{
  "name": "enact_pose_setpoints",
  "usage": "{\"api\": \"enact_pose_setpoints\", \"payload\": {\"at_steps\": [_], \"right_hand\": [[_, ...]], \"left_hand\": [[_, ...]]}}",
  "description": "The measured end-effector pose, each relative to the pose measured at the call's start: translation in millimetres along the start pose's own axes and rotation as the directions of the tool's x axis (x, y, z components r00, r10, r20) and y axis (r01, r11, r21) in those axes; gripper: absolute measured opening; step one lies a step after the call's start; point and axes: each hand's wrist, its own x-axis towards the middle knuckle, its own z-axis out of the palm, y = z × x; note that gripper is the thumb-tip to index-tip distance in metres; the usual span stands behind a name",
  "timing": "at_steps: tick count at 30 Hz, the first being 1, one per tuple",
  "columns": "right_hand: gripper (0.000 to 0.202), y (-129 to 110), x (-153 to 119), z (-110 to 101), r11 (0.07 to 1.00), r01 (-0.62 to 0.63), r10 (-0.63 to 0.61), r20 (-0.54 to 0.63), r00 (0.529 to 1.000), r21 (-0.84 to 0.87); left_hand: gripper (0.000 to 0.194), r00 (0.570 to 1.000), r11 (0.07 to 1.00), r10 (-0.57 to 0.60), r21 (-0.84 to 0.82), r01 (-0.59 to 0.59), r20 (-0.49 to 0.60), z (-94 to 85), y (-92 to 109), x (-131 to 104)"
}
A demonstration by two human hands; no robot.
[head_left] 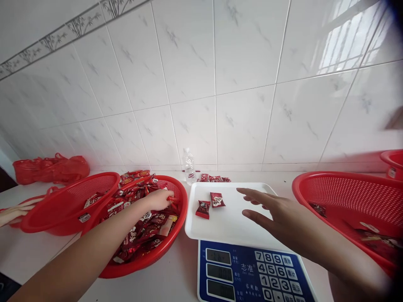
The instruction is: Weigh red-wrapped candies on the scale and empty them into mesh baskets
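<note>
My left hand (pixel 160 199) reaches into a red plastic basket (pixel 181 209) heaped with small red-wrapped snack packets (pixel 151 228). Its fingers are curled closed on a red packet (pixel 171 199), of which only a bit shows at the fingertips. Over the right part of a white weighing tray (pixel 195 230) hovers my right hand (pixel 267 209), open, fingers stretched, holding nothing. Two small snack packets, a darker one (pixel 203 209) and a flatter one (pixel 217 200), lie on the tray's left half. Below the tray is the scale's blue keypad panel (pixel 245 268).
A clear plastic bottle (pixel 189 165) stands by the tiled wall, near a few more packets (pixel 214 178). Another red basket (pixel 346 184) is at right, and one (pixel 59 216) at left beside another person's hand (pixel 19 212). Red plastic bags (pixel 50 167) lie at the far left.
</note>
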Motion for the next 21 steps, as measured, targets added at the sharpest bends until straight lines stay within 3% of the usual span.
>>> {"api": "enact_pose_setpoints", "payload": {"at_steps": [4, 8, 13, 17, 21], "right_hand": [[0.048, 3, 1, 3, 1.000, -0.002, 0.002, 0.070, 0.998, -0.003], [0.049, 6, 2, 7, 1.000, 0.008, -0.007, 0.092, 0.996, -0.009], [0.049, 4, 5, 9, 1.000, -0.010, 0.013, 0.159, 0.987, -0.019], [0.049, 2, 8, 10, 1.000, -0.025, 0.024, 0.233, 0.972, 0.001], [0.051, 4, 13, 14, 0.998, -0.041, 0.024, 0.308, 0.951, 0.048]], "left_hand": [[0.012, 0.988, 0.999, -0.032, -0.031, 0.028, -0.152, -28.3, 10, -9], [0.014, 0.980, 0.976, 0.032, -0.204, -0.073, -0.198, -45.1, 42, -15], [0.027, 0.977, 0.924, 0.151, -0.329, -0.194, -0.153, -28.2, 86, -12], [0.048, 0.982, 0.902, 0.176, -0.388, -0.188, -0.067, -5.5, 110, -3], [0.045, 0.974, 0.795, 0.225, -0.580, -0.178, 0.010, 3.6, 131, 5]]}}
